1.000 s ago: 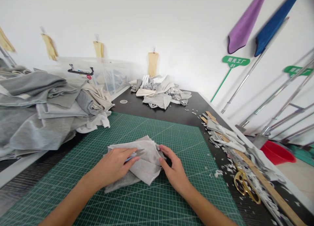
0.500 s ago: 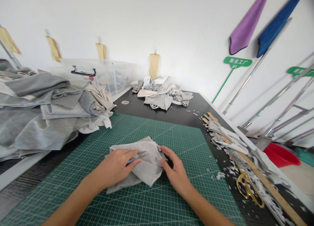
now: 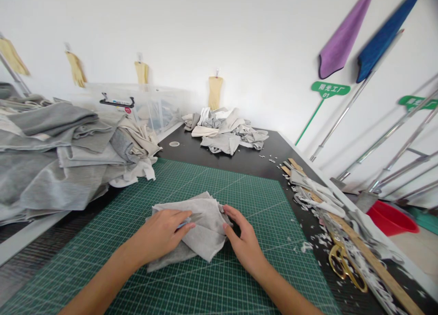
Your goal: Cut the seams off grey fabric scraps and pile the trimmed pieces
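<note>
A folded piece of grey cloth (image 3: 207,235) lies on the green cutting mat (image 3: 239,287). Over its left part, my left hand (image 3: 167,230) is closed round small scissors (image 3: 195,217) with blue handles, whose metal blades point right above the cloth. At the cloth's right edge, my right hand (image 3: 244,240) pinches the fabric between thumb and fingers.
A large heap of grey cloth (image 3: 68,160) covers the left side, before a clear plastic box (image 3: 150,105). A smaller cloth pile (image 3: 224,128) sits at the back. On the right are gold-handled scissors (image 3: 345,267), a wooden strip (image 3: 372,255), scraps and a red basin (image 3: 392,218).
The view has shifted very slightly. Both hands keep nearly the same place and hold on the scissors and the cloth.
</note>
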`<state>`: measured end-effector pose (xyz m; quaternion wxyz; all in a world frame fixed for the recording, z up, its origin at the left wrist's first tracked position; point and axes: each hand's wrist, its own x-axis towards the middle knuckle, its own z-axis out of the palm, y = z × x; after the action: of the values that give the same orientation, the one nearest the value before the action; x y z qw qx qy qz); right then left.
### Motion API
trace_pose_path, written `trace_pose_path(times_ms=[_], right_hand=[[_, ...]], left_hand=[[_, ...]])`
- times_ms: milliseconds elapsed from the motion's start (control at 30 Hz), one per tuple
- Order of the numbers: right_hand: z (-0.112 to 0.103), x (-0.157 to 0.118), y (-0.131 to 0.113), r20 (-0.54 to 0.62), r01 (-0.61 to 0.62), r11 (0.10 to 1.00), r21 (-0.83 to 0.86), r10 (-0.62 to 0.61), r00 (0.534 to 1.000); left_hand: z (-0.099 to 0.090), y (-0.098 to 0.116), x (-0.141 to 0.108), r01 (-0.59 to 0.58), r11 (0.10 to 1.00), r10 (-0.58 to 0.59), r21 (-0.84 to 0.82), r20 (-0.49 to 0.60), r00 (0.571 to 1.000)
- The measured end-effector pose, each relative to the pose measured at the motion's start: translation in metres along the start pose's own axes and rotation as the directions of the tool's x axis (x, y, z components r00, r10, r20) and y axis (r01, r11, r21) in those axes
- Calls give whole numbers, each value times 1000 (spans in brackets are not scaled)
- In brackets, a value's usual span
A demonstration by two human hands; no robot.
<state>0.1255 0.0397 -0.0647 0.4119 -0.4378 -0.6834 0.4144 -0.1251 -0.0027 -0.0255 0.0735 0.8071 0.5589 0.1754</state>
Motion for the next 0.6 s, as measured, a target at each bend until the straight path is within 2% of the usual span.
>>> trace_pose_path(times_ms=[167, 367, 600], right_hand=[[0, 1, 2, 1, 2, 1000, 6, -2, 1000], [2, 0, 6, 5, -14, 1000, -17, 14, 1000], [-2, 7, 31, 22, -3, 999, -43, 4, 1000]], left_hand=[[0, 2, 0, -16, 1000, 16, -6, -16, 1000], [0, 3, -1, 48, 999, -47, -23, 23, 999], [-8, 12, -2, 128, 988, -121, -84, 84, 989]])
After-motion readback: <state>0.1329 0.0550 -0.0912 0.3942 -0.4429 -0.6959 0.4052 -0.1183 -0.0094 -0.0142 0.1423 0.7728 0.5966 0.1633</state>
